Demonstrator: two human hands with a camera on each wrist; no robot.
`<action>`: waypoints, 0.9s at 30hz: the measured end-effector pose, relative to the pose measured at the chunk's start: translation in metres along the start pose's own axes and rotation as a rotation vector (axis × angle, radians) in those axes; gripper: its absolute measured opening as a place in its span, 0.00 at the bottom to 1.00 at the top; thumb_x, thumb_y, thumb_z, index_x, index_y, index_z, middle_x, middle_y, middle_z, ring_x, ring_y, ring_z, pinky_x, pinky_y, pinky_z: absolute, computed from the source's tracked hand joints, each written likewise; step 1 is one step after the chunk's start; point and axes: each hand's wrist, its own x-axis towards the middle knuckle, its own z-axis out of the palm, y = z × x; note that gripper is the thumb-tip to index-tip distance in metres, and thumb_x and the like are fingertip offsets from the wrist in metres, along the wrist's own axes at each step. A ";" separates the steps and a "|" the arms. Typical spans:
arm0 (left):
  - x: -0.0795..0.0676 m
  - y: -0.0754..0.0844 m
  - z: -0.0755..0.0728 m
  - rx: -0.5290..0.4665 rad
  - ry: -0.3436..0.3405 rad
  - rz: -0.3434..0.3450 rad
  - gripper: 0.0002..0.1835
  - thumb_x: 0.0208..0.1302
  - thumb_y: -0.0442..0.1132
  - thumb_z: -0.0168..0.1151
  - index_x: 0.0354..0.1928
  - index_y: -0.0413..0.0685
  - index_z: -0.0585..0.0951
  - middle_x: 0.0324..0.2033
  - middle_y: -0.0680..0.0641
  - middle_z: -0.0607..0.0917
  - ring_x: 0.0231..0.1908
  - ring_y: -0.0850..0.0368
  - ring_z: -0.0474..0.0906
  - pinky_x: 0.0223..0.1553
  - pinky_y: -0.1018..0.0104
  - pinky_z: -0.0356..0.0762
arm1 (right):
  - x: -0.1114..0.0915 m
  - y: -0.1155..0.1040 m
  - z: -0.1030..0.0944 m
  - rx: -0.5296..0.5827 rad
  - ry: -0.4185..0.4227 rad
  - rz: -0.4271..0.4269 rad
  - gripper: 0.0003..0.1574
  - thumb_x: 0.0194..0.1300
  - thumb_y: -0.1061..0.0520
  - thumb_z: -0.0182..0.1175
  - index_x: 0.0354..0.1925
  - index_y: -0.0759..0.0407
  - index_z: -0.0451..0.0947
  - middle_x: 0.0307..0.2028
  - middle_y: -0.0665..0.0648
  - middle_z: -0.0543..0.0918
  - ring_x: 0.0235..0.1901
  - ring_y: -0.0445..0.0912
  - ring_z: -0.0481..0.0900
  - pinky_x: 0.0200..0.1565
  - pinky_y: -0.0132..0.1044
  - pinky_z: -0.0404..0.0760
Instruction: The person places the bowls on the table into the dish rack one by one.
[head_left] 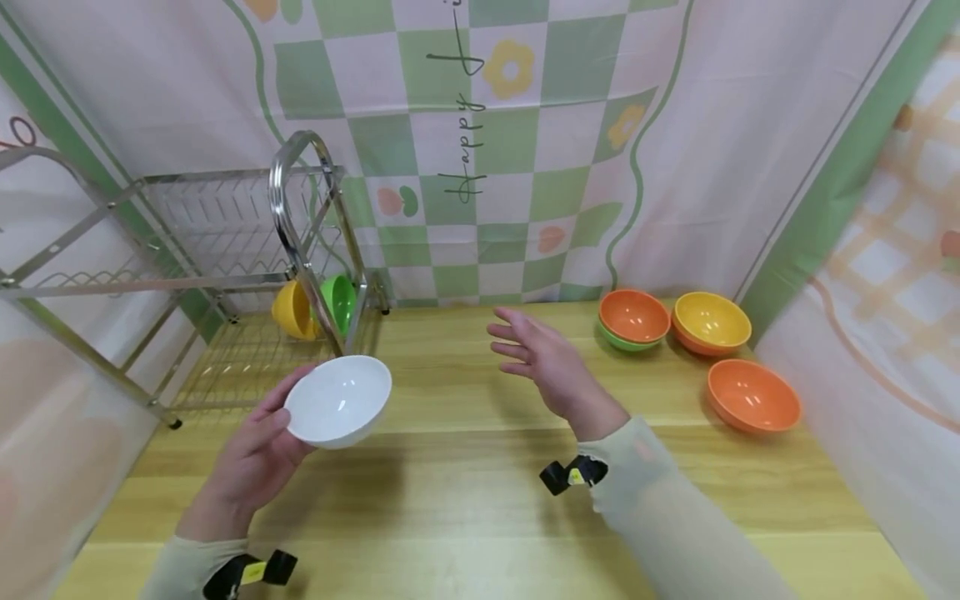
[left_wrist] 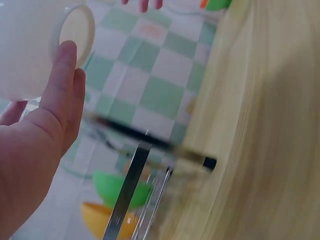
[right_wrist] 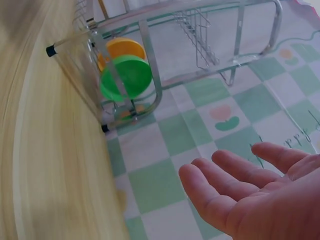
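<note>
A white bowl (head_left: pixel 339 402) is held above the table, tilted, by my left hand (head_left: pixel 258 446), its thumb at the rim and fingers behind. In the left wrist view the fingers (left_wrist: pixel 61 82) lie against the side and base of the white bowl (left_wrist: pixel 30 45). My right hand (head_left: pixel 547 367) hovers over the table's middle with fingers spread and nothing held. The right wrist view shows the same right hand (right_wrist: pixel 245 192) with its fingers extended. On the metal dish rack's (head_left: pixel 285 200) lower level, a yellow bowl (head_left: pixel 292 312) and a green bowl (head_left: pixel 341 302) stand on edge.
At the table's right stand an orange bowl (head_left: pixel 634 315) on a green bowl (head_left: pixel 630 342), a yellow bowl (head_left: pixel 712 318) on an orange one, and a single orange bowl (head_left: pixel 753 396). A checked curtain (head_left: pixel 517 192) hangs behind the wooden table (head_left: pixel 465 500).
</note>
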 end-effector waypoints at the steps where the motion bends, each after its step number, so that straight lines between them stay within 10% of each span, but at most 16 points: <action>1: -0.002 0.002 -0.004 -0.017 -0.008 0.014 0.27 0.77 0.28 0.30 0.75 0.42 0.62 0.68 0.44 0.68 0.60 0.50 0.73 0.56 0.58 0.77 | 0.003 0.000 0.003 0.007 -0.001 0.005 0.41 0.77 0.34 0.43 0.75 0.57 0.59 0.68 0.64 0.68 0.65 0.59 0.68 0.64 0.58 0.68; 12: -0.020 0.034 -0.037 -0.152 -0.048 0.159 0.29 0.75 0.28 0.21 0.75 0.35 0.57 0.67 0.37 0.67 0.60 0.43 0.72 0.57 0.52 0.76 | 0.021 0.000 0.024 0.039 -0.024 0.013 0.39 0.76 0.35 0.46 0.74 0.53 0.62 0.68 0.62 0.69 0.65 0.59 0.68 0.63 0.57 0.69; 27: -0.019 0.043 -0.054 -0.118 0.211 0.233 0.23 0.78 0.25 0.28 0.69 0.35 0.63 0.64 0.38 0.71 0.55 0.42 0.78 0.55 0.47 0.77 | 0.051 0.003 0.084 -0.023 -0.089 -0.142 0.40 0.76 0.39 0.46 0.78 0.48 0.53 0.71 0.58 0.64 0.68 0.57 0.64 0.66 0.61 0.61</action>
